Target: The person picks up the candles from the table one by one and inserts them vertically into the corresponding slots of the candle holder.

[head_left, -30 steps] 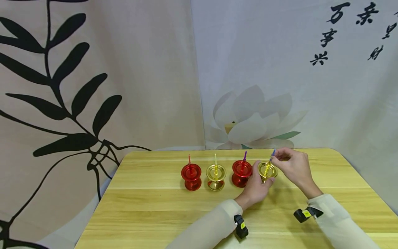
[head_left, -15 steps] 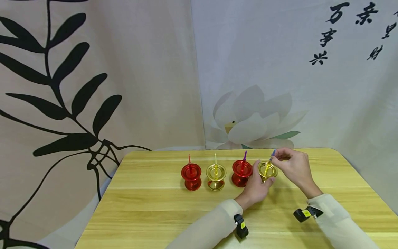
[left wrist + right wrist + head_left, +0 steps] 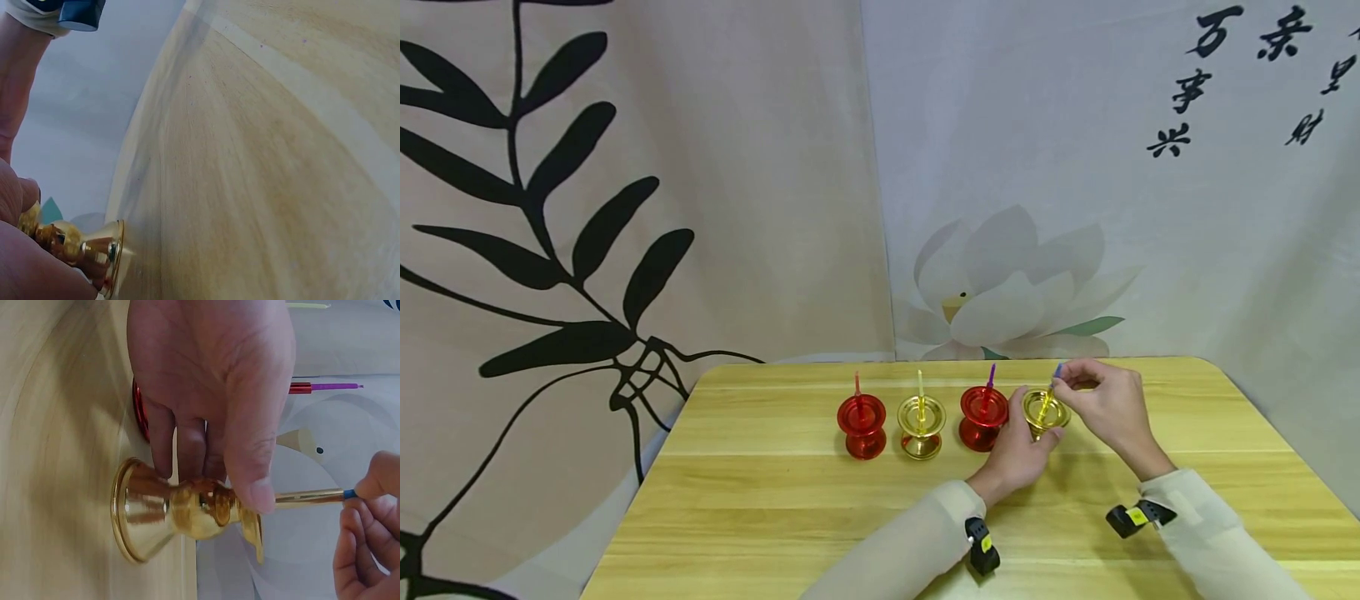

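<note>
My left hand point(image 3: 1017, 452) grips the rightmost gold candle holder point(image 3: 1036, 418) by its rim and waist, thumb on the dish in the right wrist view. The holder's flared foot point(image 3: 134, 509) stands on the table. At the top of its thin gold tube point(image 3: 309, 498), my right hand point(image 3: 1108, 406) pinches a blue candle point(image 3: 1058, 370) between thumb and fingertips. Only a short blue piece point(image 3: 349, 494) shows between the tube's mouth and the fingers. The candle's lower end is hidden. In the left wrist view the gold foot point(image 3: 103, 256) shows beyond my fingers.
Left of my hands stand a red holder point(image 3: 979, 435) with a purple candle point(image 3: 991, 375), a gold holder point(image 3: 921, 447) with a pale yellow candle point(image 3: 921, 383), and a red holder point(image 3: 865, 444) with a red candle point(image 3: 857, 383). The wooden table point(image 3: 760, 517) meets a printed curtain point(image 3: 775, 208) behind.
The blue candle's visible tip has moved slightly down and left with my right hand's fingertips. My left hand and the holders stay where they were.
</note>
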